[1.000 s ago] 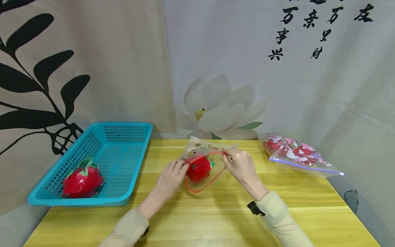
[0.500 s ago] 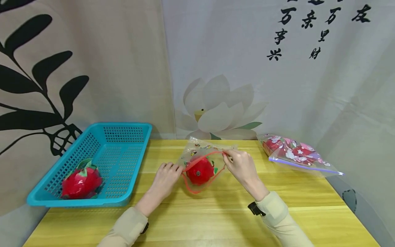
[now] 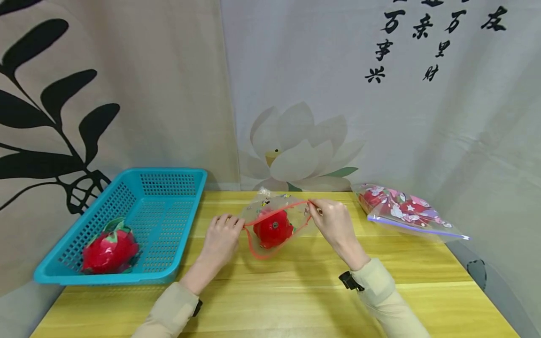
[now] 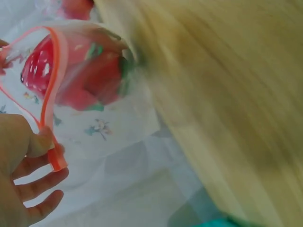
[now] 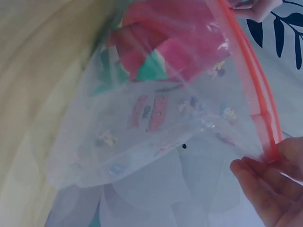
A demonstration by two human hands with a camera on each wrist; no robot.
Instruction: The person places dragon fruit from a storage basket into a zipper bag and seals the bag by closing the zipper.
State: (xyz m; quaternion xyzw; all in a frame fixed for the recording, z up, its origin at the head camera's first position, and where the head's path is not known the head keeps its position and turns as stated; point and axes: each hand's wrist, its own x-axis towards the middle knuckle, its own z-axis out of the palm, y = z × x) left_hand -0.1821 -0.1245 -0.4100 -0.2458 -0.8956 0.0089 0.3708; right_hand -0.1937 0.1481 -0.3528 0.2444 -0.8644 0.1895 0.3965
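A clear zip bag (image 3: pixel 258 209) with a red-orange zip edge and small printed figures is held up over the wooden table, its mouth spread apart towards me. Inside lies a red dragon fruit (image 3: pixel 274 229) with green leaf tips, one end facing the opening. My left hand (image 3: pixel 223 234) pinches the left end of the zip edge; in the left wrist view thumb and forefinger grip the orange strip (image 4: pixel 57 158). At the opposite end my right hand (image 3: pixel 336 227) pinches the zip corner, also seen in the right wrist view, where the fruit shows through the film.
A blue perforated basket (image 3: pixel 192 211) stands at the left of the table (image 3: pixel 270 300), with another red dragon fruit (image 3: pixel 111 251) in it. At the back right lies a filled zip bag (image 3: pixel 405 209) with a purple zip. A printed cloth (image 3: pixel 313 84) hangs behind.
My left hand has moved left off the fruit to the bag's left zip end and pinches it. The bag has shifted slightly left and its mouth is stretched wider. The right hand keeps its grip.
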